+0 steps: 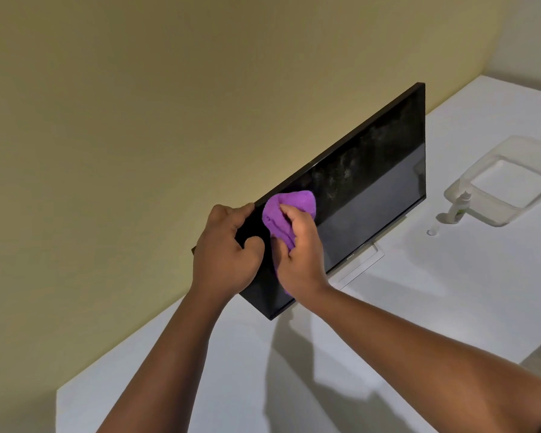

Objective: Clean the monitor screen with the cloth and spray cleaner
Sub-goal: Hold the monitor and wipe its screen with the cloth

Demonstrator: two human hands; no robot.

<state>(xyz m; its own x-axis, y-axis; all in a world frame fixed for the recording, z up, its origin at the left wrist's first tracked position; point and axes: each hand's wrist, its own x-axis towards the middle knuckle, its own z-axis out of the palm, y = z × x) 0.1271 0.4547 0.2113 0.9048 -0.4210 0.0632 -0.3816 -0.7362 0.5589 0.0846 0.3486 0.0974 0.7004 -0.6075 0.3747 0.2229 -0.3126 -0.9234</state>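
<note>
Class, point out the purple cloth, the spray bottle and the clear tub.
purple cloth [289, 205], head view, upper bunched part.
spray bottle [459, 208], head view, body.
clear tub [500, 217], head view, near rim.

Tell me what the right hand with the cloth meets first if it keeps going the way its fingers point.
Likely nothing new: the right hand would slide the purple cloth up the monitor screen toward its top edge.

Bottle [458, 208] right of monitor [372, 182]

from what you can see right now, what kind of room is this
Probably a home or office desk corner: a monitor stands on a white table against a plain yellow wall, with a clear plastic container beside it.
</note>
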